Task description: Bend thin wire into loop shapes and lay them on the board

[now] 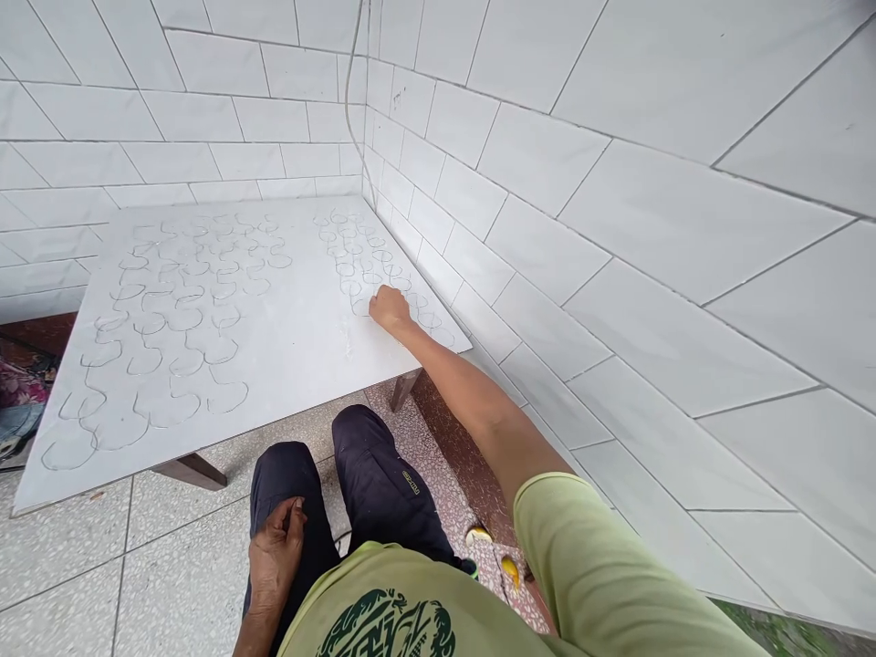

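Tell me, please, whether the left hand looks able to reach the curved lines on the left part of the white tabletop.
Probably yes: the left hand is over the left trouser leg, and nothing visible blocks the way to the nearer curved lines; it would likely need to rise above the white tabletop.

Our two bare hands [389, 308] [275, 557], one flat white table [287, 315]
We see two dark brown wooden table legs [194, 471] [403, 391], two groups of thin grey curved lines [183, 310] [350, 257], and one pale hanging cable [347, 102].
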A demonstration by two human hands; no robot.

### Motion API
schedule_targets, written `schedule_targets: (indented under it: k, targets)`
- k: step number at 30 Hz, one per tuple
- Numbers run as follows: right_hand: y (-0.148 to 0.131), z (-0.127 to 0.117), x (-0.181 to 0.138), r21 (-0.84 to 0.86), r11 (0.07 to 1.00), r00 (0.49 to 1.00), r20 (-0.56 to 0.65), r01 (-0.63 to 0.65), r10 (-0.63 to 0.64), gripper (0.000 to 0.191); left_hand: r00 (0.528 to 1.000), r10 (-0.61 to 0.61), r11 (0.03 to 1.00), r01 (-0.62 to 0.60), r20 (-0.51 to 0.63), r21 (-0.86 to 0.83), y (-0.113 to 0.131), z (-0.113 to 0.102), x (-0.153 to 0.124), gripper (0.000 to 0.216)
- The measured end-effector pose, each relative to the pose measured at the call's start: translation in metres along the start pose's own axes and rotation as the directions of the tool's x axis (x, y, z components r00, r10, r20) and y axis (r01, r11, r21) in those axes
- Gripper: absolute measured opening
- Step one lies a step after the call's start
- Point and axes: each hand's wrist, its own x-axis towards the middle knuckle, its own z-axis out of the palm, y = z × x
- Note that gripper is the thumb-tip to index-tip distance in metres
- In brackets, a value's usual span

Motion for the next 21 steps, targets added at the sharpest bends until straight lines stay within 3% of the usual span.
schedule_targets:
  k: [7,13,18,21]
  targets:
    - [0.0,-0.019,-0.041,0.014,0.987,0.987,-0.025,0.16,-0.16,0.017,0.999,0.036,0.999,-0.036,-0.006,0.022,-0.002,0.001,-0.001,0.04]
    - [-0.014,-0.003,-0.093,0.356,0.862,0.902,0.103,0.36,-0.419,0.019,0.997,0.075,0.997,-0.075,-0.036,0.02,0.001,0.004,-0.006,0.036]
    - [-0.027,0.019,-0.104,0.242,0.831,0.816,0.187,0.501,-0.547,0.021,0.992,0.105,0.995,-0.104,-0.074,0.011,0.0,0.005,-0.009,0.034]
    - [-0.039,0.029,-0.091,0.172,0.821,0.8,0.187,0.544,-0.569,0.021,0.985,0.135,0.991,-0.134,-0.104,0.017,-0.004,0.005,-0.012,0.033]
